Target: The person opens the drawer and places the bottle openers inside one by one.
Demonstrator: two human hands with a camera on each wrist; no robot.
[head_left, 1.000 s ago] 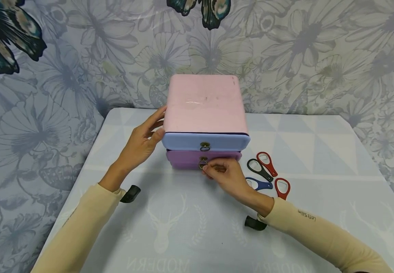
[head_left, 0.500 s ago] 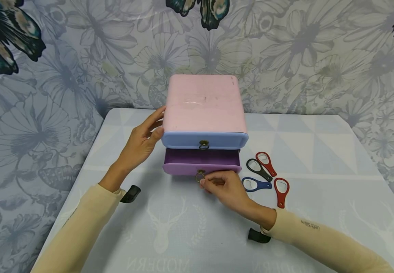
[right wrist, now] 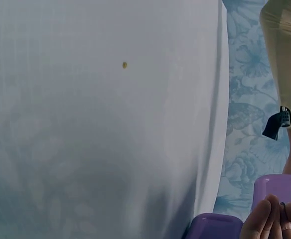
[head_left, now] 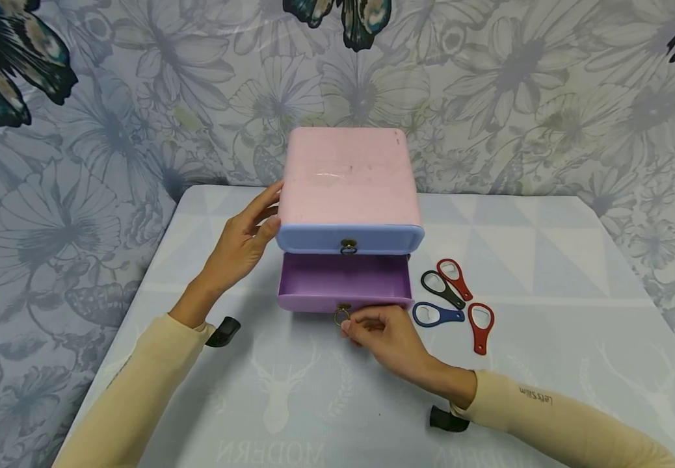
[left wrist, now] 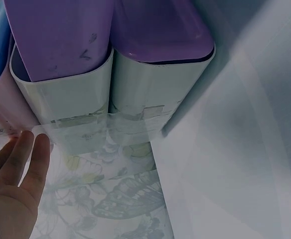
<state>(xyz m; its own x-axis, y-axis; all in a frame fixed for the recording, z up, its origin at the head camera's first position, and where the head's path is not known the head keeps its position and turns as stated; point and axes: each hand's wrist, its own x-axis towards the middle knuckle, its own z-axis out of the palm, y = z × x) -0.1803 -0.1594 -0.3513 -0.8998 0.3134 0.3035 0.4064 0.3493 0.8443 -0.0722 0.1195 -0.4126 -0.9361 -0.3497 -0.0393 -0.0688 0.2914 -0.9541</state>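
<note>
Purple drawer standing open, its ring in the right hand

The purple drawer is jutting from the middle tier of a stack, toward the front edge of the desk. The stack is standing near the back edge, about midway along it. The right hand is holding the ring on the drawer's front in a narrow pinch between thumb and fingers. The left hand is resting against the left side of the pink shell, its fingers straight and parted.

Above the purple drawer, the blue drawer is filling the pink shell's front. The left wrist view is showing two pale shells beneath, with the lower drawer, also purple, sitting in the bottom one.

Between the stack and the desk's right edge, four loop-ended tools are lying. The back red tool and the black tool are lying side by side, loops toward the back edge. The blue tool is lying just in front of them, its loop toward the stack. The front red tool is lying nearest the front edge, its handle pointing that way.

Pale sleeves are covering both forearms, and a flowered wall is rising behind the back edge.
</note>
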